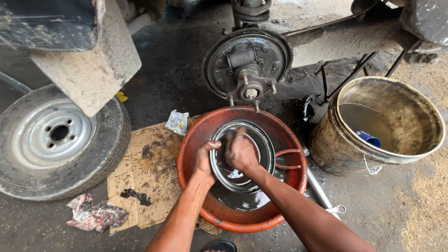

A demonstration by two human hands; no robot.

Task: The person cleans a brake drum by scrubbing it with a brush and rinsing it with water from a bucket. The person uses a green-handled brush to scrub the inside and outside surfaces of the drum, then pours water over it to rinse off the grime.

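A round metal brake drum (254, 140) stands tilted inside an orange basin (196, 144) that holds dark liquid. My left hand (205, 158) grips the drum's left rim. My right hand (240, 151) is pressed inside the drum's hollow, fingers curled and blurred; whether it holds a cloth or brush I cannot tell. Just beyond the basin is the bare wheel hub with its backing plate (247, 65) and studs, mounted on the axle.
A dirty bucket (410, 130) with murky liquid and a blue object stands at right. A wheel with tyre (56, 140) lies at left. Cardboard (149, 163), a rag (95, 214), a plastic wrapper (177, 122) and a metal wrench (322, 193) lie on the oily ground.
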